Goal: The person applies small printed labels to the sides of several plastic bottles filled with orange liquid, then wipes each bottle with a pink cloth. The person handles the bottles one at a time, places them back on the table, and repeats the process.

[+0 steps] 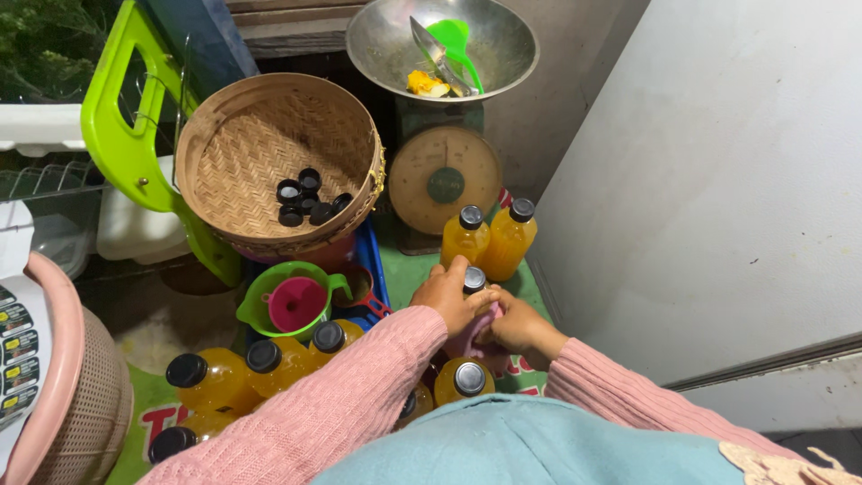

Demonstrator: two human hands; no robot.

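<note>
My left hand [449, 295] and my right hand [519, 327] close together around one bottle of orange liquid with a black cap [474, 279], with a pink cloth [471, 339] pressed between them. Both arms wear pink knitted sleeves. Two capped orange bottles [489, 238] stand just beyond my hands. Another capped bottle [465, 380] stands close in front of me, and several more [260, 364] crowd to the left.
A woven basket [260, 144] holds several loose black caps [305, 199]. A mechanical scale [444, 175] carries a metal bowl [503, 54] with a green scoop. A green jug with a pink funnel [296, 304] sits left. A white wall [718, 180] bounds the right; a pink basket [67, 404] sits far left.
</note>
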